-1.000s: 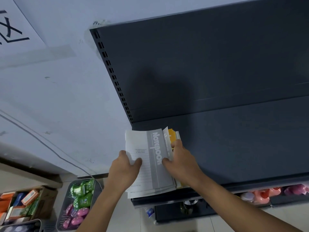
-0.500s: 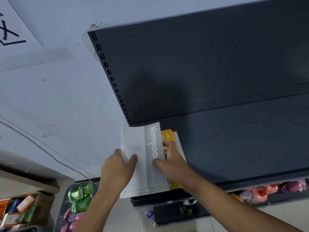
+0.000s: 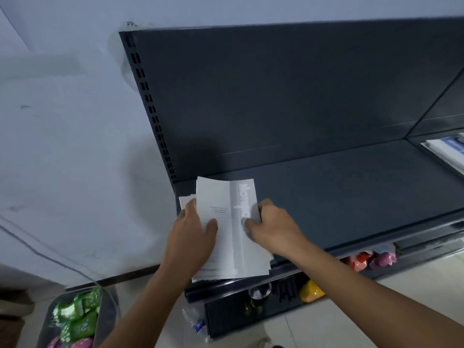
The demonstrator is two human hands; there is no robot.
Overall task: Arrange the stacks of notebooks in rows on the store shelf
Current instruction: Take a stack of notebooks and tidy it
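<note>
A stack of notebooks (image 3: 231, 237) with a white and grey cover lies at the left front corner of the dark store shelf (image 3: 339, 194). My left hand (image 3: 193, 237) grips the stack's left edge, thumb on the top cover. My right hand (image 3: 271, 229) holds the right edge, fingers curled around it. The stack's lower notebooks stick out slightly at the left and at the bottom. More notebooks (image 3: 449, 149) lie on the neighbouring shelf at the far right.
The shelf's dark back panel (image 3: 276, 96) rises behind the stack, a slotted upright (image 3: 150, 106) at its left end. A basket of green and pink packets (image 3: 75, 320) stands on the floor at lower left. Coloured items (image 3: 369, 257) sit on the lower shelf.
The yellow notebook that showed under my right hand is now covered by the grey and white cover. Both hands have pulled the stack together. My head has turned right, showing more shelf.
</note>
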